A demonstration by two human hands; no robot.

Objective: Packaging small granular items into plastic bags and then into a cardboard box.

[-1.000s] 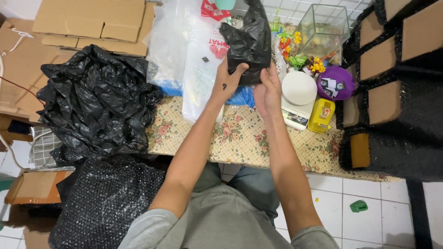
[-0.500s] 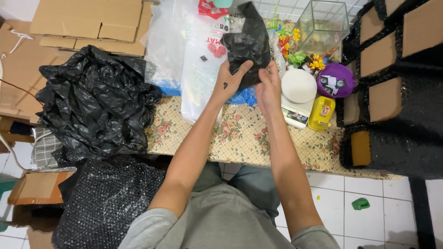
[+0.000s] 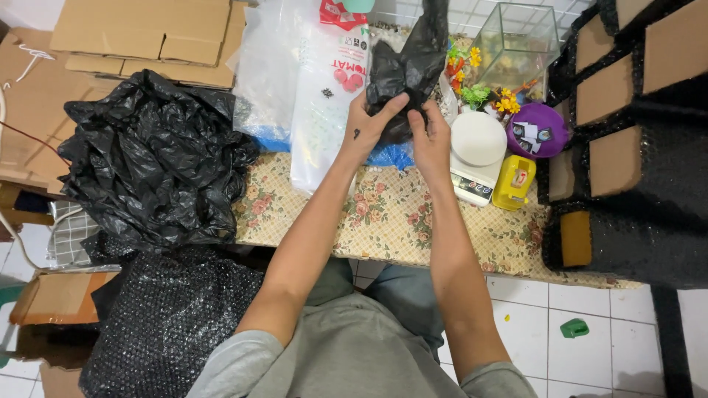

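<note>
Both hands grip a small black plastic bag [image 3: 404, 66] held up over the far side of the floral-cloth table [image 3: 383, 221]. My left hand [image 3: 366, 125] pinches its lower left part, thumb on top. My right hand [image 3: 431, 140] holds its lower right edge. The bag's top stretches up out of view. Behind it stand a white printed plastic bag [image 3: 324, 96] and a blue one [image 3: 387, 155].
A big heap of black plastic bags [image 3: 151, 162] fills the table's left end, with black bubble wrap [image 3: 169, 317] below. A white kitchen scale [image 3: 476, 151], yellow tape dispenser [image 3: 514, 183], purple round thing [image 3: 537, 131], glass tank [image 3: 516, 44] and bubble-wrapped cardboard parcels [image 3: 634, 140] lie to the right.
The black bag has been pulled narrower and taller. My hands have drawn closer together on its lower part.
</note>
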